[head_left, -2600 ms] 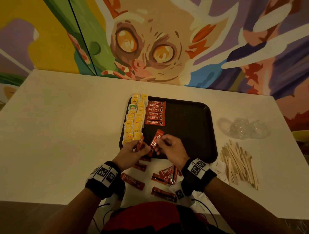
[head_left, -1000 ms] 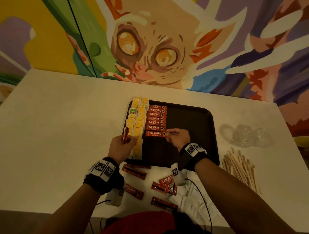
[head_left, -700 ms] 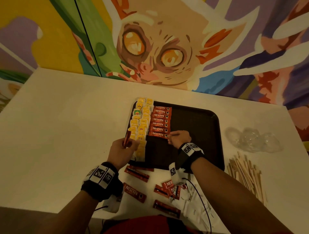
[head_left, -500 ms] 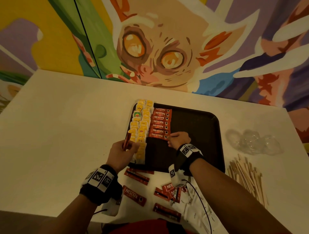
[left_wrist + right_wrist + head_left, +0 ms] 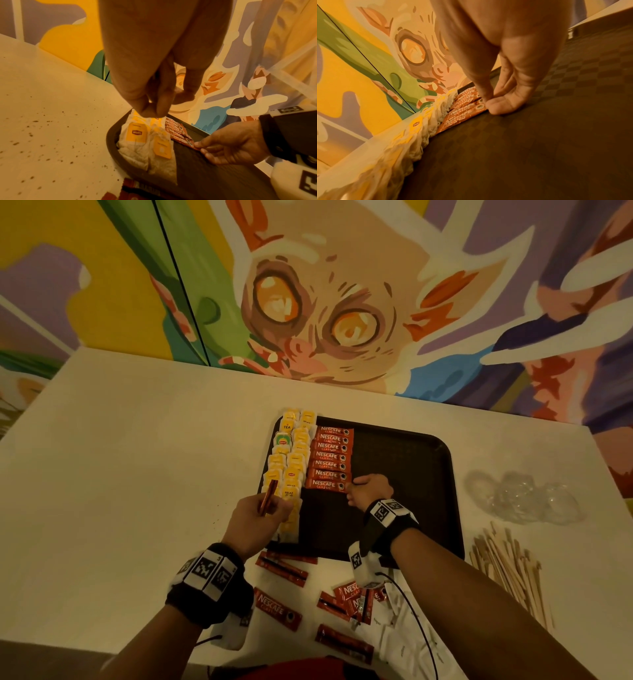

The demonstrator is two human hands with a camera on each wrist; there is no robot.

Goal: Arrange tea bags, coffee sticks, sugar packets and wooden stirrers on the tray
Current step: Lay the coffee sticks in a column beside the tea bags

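Observation:
A dark tray [image 5: 404,467] holds two columns of yellow tea bags [image 5: 291,457] along its left side and, beside them, a column of red coffee sticks [image 5: 330,455]. My right hand [image 5: 352,486] pinches the right end of the nearest coffee stick [image 5: 323,485] in that column, thumb and forefinger meeting at the stick's end [image 5: 481,106]. My left hand [image 5: 270,508] hovers over the near tea bags and grips another coffee stick [image 5: 268,495] upright. In the left wrist view that stick is hidden behind my curled fingers [image 5: 150,106].
Several loose coffee sticks [image 5: 278,609] lie on the white table [image 5: 120,474] in front of the tray. White packets [image 5: 404,631] sit under my right forearm. A pile of wooden stirrers [image 5: 510,570] and crumpled clear plastic [image 5: 524,498] lie to the right. A painted wall stands behind.
My right hand carried a coffee stick from the tray's near edge to the column and laid it as the nearest one. My left hand rose over the tea bags with its stick.

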